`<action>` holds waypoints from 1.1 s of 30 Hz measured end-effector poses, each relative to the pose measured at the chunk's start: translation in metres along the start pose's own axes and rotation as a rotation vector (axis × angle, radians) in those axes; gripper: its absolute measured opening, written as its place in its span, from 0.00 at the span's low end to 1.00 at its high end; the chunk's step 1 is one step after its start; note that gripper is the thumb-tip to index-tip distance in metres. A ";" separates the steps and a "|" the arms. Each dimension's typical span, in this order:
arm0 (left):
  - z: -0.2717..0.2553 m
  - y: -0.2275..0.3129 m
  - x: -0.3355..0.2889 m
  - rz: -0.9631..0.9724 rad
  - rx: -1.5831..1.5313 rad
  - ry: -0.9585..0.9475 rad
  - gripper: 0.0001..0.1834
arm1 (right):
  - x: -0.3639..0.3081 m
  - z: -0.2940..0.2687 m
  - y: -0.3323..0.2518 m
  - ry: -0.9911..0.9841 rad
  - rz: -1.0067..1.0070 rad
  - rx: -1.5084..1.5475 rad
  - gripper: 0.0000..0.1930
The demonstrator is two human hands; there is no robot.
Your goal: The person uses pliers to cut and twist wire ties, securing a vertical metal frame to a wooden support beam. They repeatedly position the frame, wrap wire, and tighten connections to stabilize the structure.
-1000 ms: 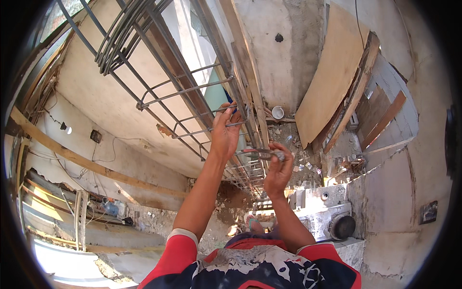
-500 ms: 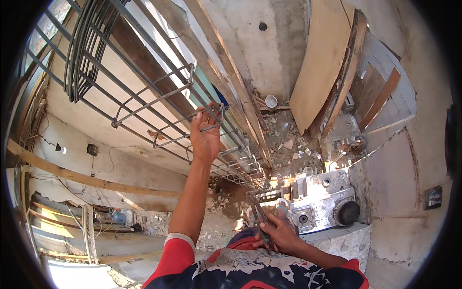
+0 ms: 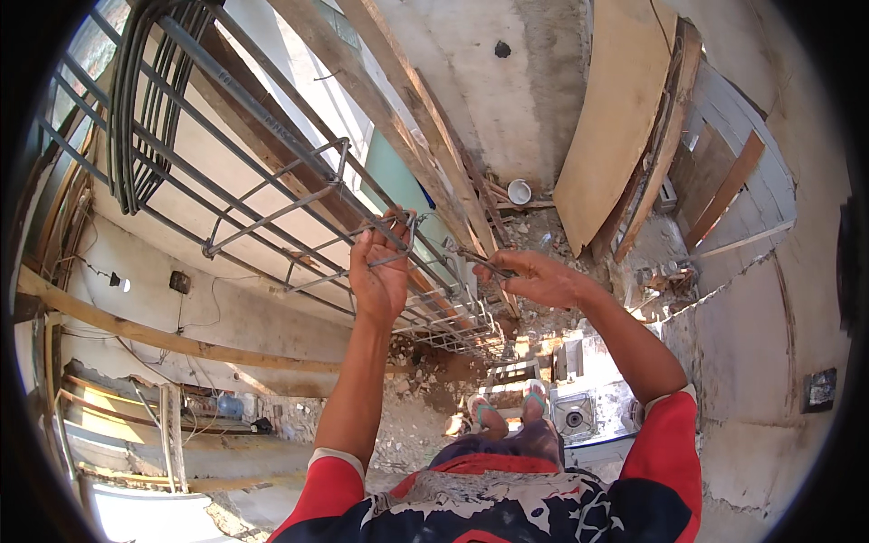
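A long steel rebar cage (image 3: 262,200) slopes from the upper left down toward the floor in front of me. My left hand (image 3: 378,279) has its fingers curled round a square stirrup of the cage, palm toward me. To the right of it, my right hand (image 3: 541,280) grips a pair of pincers (image 3: 469,257), jaws pointing left at the cage. A thin tie wire (image 3: 428,217) loops out beside the stirrup's corner. Whether the jaws touch wire is too small to tell. Farther up the cage hangs a bundle of loose stirrups (image 3: 149,118).
Long timber planks (image 3: 425,109) lean behind the cage. A bent plywood sheet (image 3: 615,127) and more boards stand at the right. Rubble (image 3: 425,366) covers the floor round my feet. A dusty stove (image 3: 573,412) sits beside my feet, and a white cup (image 3: 519,191) farther off.
My right hand has risen from near my waist with the pincers and reached forward to the cage beside my left hand. The left hand keeps its hold, shifted slightly.
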State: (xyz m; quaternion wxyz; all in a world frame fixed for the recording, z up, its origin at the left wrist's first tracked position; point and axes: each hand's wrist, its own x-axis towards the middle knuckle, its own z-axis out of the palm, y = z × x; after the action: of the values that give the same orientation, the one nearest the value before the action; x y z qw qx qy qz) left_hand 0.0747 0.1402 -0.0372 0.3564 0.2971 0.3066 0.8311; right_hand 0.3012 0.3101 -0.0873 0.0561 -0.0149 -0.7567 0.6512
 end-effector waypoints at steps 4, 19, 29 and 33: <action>0.002 0.001 -0.001 0.012 0.022 -0.001 0.18 | 0.020 -0.021 -0.026 -0.083 0.014 0.027 0.20; -0.003 0.000 -0.001 0.052 0.063 -0.037 0.23 | 0.038 -0.041 -0.042 -0.158 -0.042 -0.141 0.21; 0.000 0.002 -0.003 0.051 0.069 -0.006 0.20 | 0.036 -0.039 -0.047 -0.110 -0.124 -0.335 0.22; -0.003 0.001 -0.002 0.056 0.078 -0.014 0.25 | 0.034 -0.036 -0.058 -0.020 -0.123 -0.457 0.20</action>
State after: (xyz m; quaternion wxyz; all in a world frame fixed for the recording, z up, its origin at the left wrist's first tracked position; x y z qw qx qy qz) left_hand 0.0731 0.1374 -0.0387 0.3232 0.3249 0.3279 0.8261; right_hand 0.2743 0.3395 -0.0223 0.0833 0.0256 -0.8845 0.4583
